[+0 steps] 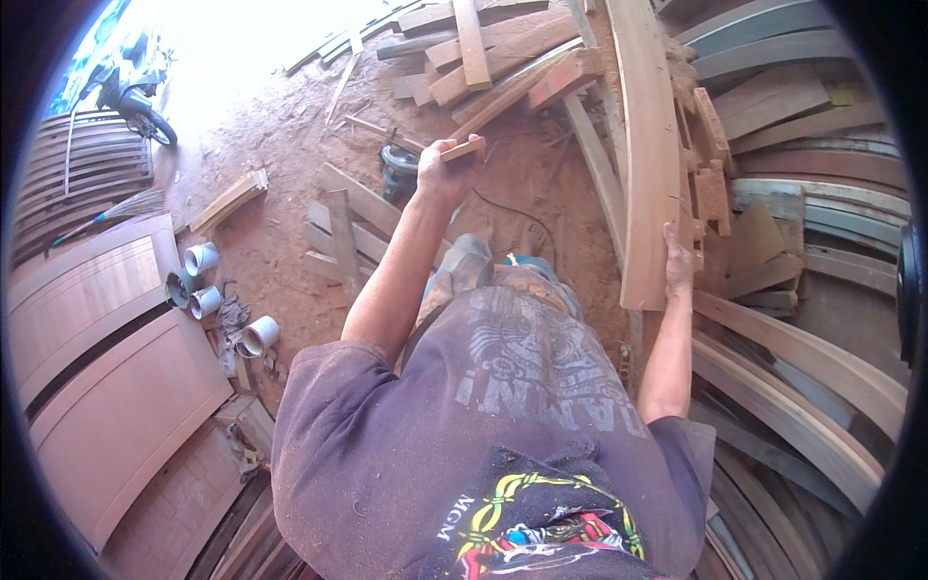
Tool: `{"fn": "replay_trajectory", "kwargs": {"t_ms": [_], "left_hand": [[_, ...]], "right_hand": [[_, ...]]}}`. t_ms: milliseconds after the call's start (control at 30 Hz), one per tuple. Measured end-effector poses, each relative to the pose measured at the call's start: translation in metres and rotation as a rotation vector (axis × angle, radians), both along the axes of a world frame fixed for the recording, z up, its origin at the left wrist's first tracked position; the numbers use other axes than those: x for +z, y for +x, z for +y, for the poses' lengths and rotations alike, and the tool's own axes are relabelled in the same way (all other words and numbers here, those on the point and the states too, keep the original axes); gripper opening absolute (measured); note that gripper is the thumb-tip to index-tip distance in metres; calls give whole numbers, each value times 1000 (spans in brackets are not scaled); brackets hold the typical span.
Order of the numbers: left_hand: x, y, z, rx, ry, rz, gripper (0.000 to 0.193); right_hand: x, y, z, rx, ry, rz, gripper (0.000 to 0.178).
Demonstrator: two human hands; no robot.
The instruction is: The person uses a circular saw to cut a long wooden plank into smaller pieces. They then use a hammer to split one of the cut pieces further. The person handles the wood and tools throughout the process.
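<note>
My left hand is raised in front of me, its fingers closed round a short, narrow wooden strip. On the other side, my right hand grips the right edge of a long, wide wooden plank, near its close end. The thumb shows along the plank's edge; the other fingers are partly hidden. This plank runs away from me, beside stacked notched timber. The strip and the plank are apart.
Loose boards lie heaped ahead, and a dark power tool with a cord sits on the dusty floor. Stacked timber fills the right side. At left are white pots, panelled doors and a motorbike.
</note>
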State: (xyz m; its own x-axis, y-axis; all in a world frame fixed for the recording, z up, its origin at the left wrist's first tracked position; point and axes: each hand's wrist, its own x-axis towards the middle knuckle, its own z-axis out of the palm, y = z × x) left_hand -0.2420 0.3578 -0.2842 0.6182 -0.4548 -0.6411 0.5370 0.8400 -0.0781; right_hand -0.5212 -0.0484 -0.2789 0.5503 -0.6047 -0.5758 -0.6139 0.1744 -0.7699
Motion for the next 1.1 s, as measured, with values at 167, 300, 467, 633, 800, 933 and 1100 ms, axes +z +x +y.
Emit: {"fn": "replay_trajectory", "kwargs": {"t_ms": [167,300,467,633,800,933,1100], "left_hand": [[-11,2,-6,-77,1,-17,37],[28,-6,-23,-304,592,-116,37],[19,0,-5,-433,1528,-568,69],[8,14,34,-190,1797,-921,86],[9,-8,55,-146,1907,-1160,80],[16,-37,61,-196,1916,-1359,79],[11,-65,56,-337,1858,-1668,83]], "right_hand": [[-3,0,-3,9,25,-1,75],[3,1,2,27,2,-15,72],[-6,-2,-1,8,-73,-60,74],[-9,-2,-1,43,-93,10,77],[15,2,8,167,-691,226,55],[32,10,8,91,-1051,110,49],[154,169,72,254,-246,-575,91]]}}
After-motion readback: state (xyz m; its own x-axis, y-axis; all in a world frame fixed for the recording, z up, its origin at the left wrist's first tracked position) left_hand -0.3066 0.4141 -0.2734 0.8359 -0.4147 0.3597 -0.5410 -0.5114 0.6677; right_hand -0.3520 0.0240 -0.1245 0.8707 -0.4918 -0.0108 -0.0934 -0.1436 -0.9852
